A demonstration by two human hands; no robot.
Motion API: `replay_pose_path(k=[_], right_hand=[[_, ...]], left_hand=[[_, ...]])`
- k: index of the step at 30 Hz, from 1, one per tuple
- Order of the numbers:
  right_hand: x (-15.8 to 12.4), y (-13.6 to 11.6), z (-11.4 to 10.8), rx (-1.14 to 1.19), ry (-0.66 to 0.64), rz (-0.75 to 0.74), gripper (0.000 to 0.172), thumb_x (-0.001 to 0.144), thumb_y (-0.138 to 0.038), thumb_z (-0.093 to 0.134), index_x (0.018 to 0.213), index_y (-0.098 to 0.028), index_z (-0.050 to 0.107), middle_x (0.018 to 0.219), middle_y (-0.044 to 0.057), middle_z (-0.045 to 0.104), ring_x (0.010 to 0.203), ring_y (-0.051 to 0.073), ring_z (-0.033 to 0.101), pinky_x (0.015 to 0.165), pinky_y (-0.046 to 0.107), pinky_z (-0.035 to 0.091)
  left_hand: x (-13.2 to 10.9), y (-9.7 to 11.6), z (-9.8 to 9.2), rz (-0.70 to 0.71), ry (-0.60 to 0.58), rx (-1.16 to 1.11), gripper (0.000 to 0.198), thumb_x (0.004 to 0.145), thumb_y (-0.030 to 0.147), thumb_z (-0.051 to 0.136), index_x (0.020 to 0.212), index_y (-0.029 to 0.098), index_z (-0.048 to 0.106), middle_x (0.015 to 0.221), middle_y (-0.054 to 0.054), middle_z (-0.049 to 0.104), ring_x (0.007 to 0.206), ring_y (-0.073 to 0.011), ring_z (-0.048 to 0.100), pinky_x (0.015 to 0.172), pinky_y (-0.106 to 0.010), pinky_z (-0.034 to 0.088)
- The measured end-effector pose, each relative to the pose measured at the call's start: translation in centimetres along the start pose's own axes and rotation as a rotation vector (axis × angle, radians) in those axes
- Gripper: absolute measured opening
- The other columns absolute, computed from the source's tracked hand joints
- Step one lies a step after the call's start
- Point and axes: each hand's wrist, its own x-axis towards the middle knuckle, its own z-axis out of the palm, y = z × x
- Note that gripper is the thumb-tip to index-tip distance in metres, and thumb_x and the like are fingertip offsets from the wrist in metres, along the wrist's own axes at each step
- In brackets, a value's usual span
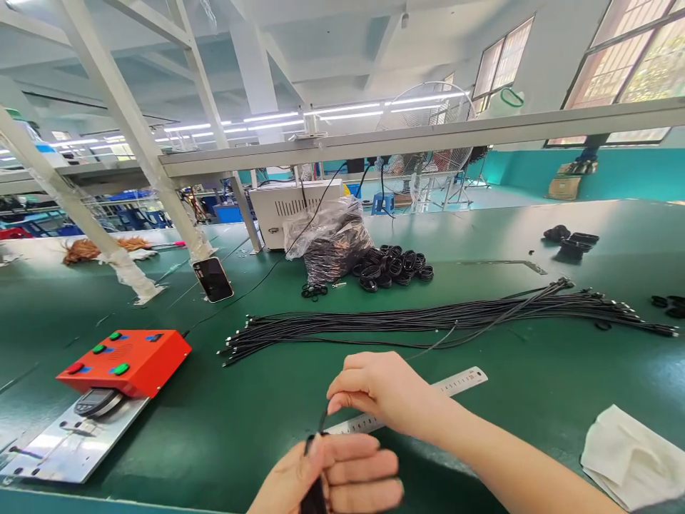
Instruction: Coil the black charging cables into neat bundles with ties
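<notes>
My left hand (332, 475) is at the bottom middle, palm up with the fingers stretched. Its thumb presses a dark bundle of black cable (315, 492) against the palm; whether it is coiled I cannot tell. Just above, my right hand (374, 392) pinches a thin strand of the cable between thumb and fingertips. That strand runs down into the left hand. Partly hidden beneath both hands, a steel ruler (464, 380) lies slanted on the green table (240, 414). Beyond it stretches a long bundle of straight black cables (374, 320) with metal ends.
Coiled black cables (393, 268) are heaped beside a clear plastic bag (335, 246). At left sit an orange-red box (144, 357) with buttons and a metal plate (69, 442). A phone (212, 279) leans on a post. A white cloth (631, 457) lies at right.
</notes>
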Motion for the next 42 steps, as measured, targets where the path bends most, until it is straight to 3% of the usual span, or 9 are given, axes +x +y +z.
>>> replay_pose_path(k=[4,9,14,17,20,26,32,37,42], right_hand=[[-1.6,-0.7,1.9,-0.099,-0.059,0.090,0.022,0.097,-0.028,0.046,0.104,-0.024,0.066,0.077,0.001,0.067,0.068,0.013,0.063,0.055,0.022,0.034],[-4.3,-0.9,3.4,-0.249,-0.113,0.080,0.020,0.090,-0.019,0.053,0.107,-0.024,0.061,0.071,0.001,0.068,0.060,0.016,0.063,0.050,0.025,0.029],[-5.5,-2.1,3.0,-0.335,-0.095,-0.060,0.002,0.087,-0.021,0.058,0.086,-0.022,0.060,0.068,0.000,0.066,0.056,0.017,0.060,0.048,0.029,0.025],[-5.1,-3.3,1.0,-0.371,-0.042,-0.140,0.014,0.092,-0.023,0.052,0.080,-0.021,0.057,0.074,0.001,0.064,0.059,0.015,0.056,0.048,0.031,0.025],[-3.6,-3.5,-1.2,-0.383,-0.046,-0.143,0.008,0.088,-0.019,0.058,0.080,-0.021,0.058,0.076,-0.001,0.061,0.061,0.014,0.052,0.049,0.029,0.022],[-0.7,-0.5,-1.2,-0.127,-0.044,0.091,0.020,0.089,-0.035,0.063,0.076,-0.020,0.065,0.075,-0.003,0.060,0.063,0.009,0.053,0.052,0.022,0.027],[-3.0,0.9,2.3,-0.060,-0.076,0.221,0.022,0.097,-0.028,0.047,0.092,-0.024,0.069,0.082,-0.001,0.069,0.071,0.013,0.063,0.059,0.021,0.037],[-5.6,-0.2,5.2,-0.176,-0.080,0.229,0.014,0.090,-0.018,0.053,0.087,-0.022,0.066,0.078,-0.001,0.072,0.069,0.016,0.066,0.057,0.024,0.036],[-6.3,-2.0,6.6,-0.376,-0.092,0.062,0.010,0.084,-0.022,0.060,0.074,-0.019,0.057,0.061,-0.003,0.065,0.047,0.015,0.057,0.044,0.030,0.020]], left_hand=[[-0.9,2.5,-1.5,0.446,-0.038,-0.156,0.051,0.099,0.042,0.017,0.142,0.025,0.039,0.148,-0.006,0.039,0.136,-0.0259,0.036,0.105,-0.041,0.042],[-1.0,3.7,-3.6,0.663,0.113,-0.253,0.055,0.101,0.031,0.018,0.150,0.013,-0.001,0.150,-0.018,0.032,0.138,-0.0239,0.026,0.114,-0.039,0.028],[0.4,1.5,-4.2,0.629,0.562,-0.141,0.052,0.094,0.015,0.042,0.146,0.020,0.033,0.145,-0.015,0.046,0.131,-0.0284,0.042,0.111,-0.040,0.036],[1.5,-0.1,-2.7,0.452,0.749,-0.016,0.039,0.089,0.017,0.056,0.127,0.020,0.060,0.143,-0.010,0.050,0.133,-0.0287,0.042,0.108,-0.040,0.041],[2.1,-1.4,-0.9,0.183,0.592,0.031,0.027,0.091,0.028,0.054,0.110,0.017,0.071,0.136,-0.012,0.058,0.130,-0.0318,0.046,0.098,-0.044,0.051],[0.5,-1.3,0.3,-0.151,0.172,-0.026,0.052,0.099,0.037,0.029,0.116,0.006,0.067,0.117,-0.023,0.068,0.097,-0.0268,0.071,0.084,-0.035,0.057],[-1.4,0.9,-3.6,0.280,-0.069,-0.095,0.049,0.100,0.039,0.021,0.128,0.022,0.058,0.132,-0.011,0.059,0.117,-0.0211,0.059,0.094,-0.033,0.052],[-0.4,1.9,-4.7,0.585,0.118,-0.162,0.053,0.101,0.040,0.016,0.138,0.018,0.047,0.146,-0.006,0.044,0.137,-0.0164,0.033,0.112,-0.028,0.031],[1.8,0.7,-4.2,0.639,0.565,0.028,0.040,0.097,0.035,0.039,0.131,0.023,0.057,0.146,-0.005,0.047,0.137,-0.0222,0.038,0.117,-0.037,0.026]])
